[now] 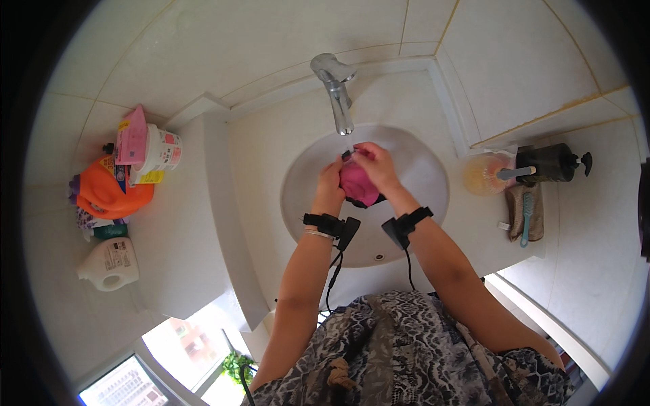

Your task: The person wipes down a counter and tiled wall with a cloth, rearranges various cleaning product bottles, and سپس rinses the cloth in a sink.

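A pink cloth item with black edging [361, 183] is held in both hands over the oval washbasin [307, 223]. My left hand [330, 185] grips its left side. My right hand [378, 166] pinches its upper part, fingertips close to the left ones. Above them, the spout of a chrome mixer tap [341, 109] points down, with what looks like a thin stream of water falling on the cloth. The cloth's exact kind is unclear, and its upper side is partly covered by my fingers.
Left, a raised ledge [183, 223] bears an orange detergent jug [109, 190], a white tub [161, 147] and a white jug [114, 264]. Right, a black pump bottle [551, 162], a container of yellowish liquid [480, 175], and a blue brush [526, 215] on a brown cloth [538, 223].
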Available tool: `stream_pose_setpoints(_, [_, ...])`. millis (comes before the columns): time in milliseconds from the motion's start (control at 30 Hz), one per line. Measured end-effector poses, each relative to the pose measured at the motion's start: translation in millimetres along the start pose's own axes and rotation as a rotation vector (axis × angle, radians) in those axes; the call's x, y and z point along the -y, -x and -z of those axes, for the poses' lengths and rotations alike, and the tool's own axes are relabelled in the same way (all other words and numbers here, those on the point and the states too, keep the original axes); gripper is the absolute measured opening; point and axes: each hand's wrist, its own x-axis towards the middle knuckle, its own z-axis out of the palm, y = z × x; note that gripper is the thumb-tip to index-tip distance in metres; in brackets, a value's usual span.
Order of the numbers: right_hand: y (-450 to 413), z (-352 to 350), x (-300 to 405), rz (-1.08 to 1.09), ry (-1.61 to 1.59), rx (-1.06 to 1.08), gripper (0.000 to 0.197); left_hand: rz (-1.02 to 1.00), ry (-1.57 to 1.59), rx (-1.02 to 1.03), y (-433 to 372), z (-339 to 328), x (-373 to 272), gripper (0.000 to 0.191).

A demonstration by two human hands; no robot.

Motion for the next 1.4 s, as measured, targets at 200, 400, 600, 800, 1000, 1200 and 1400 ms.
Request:
stream_pose_setpoints(200, [26.2, -34.6, 33.2, 0.178, 0.247, -0.012, 0.021, 0.333, 0.326, -0.407, -4.4, -23.0, -11.4, 0.033])
stream_pose_setpoints(400, [2.2, -13.0, 10.9, 0.157, 0.626, -0.005, 0.022, 0.208, -0.004, -0.367, -9.8, -35.7, -4.1, 0.037])
stream_pose_setpoints(600, [12.5, -26.9, 31.9, 0.015, 0.529, -0.081, 0.021, 0.228, 0.316, -0.454, -21.2, -14.6, 3.9, 0.038])
stream_pose_setpoints(800, [22.2, -43.4, 22.7, 0.231, 0.419, -0.027, 0.025, 0.286, 0.69, -0.096, -13.9, -0.6, 12.2, 0.042])
stream_pose_setpoints(1000, [-3.4, -11.1, 0.6, -0.004, 0.685, -0.064, 0.028, 0.211, 0.113, -0.338, -6.7, -29.5, -8.8, 0.034])
stream_pose_setpoints(1200, [-24.2, 35.6, -24.3, -0.297, -0.229, -0.079, 0.025, 0.239, -0.67, 0.025, 0.6, 9.3, -28.0, 0.032])
stream_pose_setpoints(1400, [-9.2, 26.2, -23.5, -0.265, -0.289, -0.057, 0.03, 0.12, 0.25, -0.039, 0.0, -3.7, -3.7, 0.032])
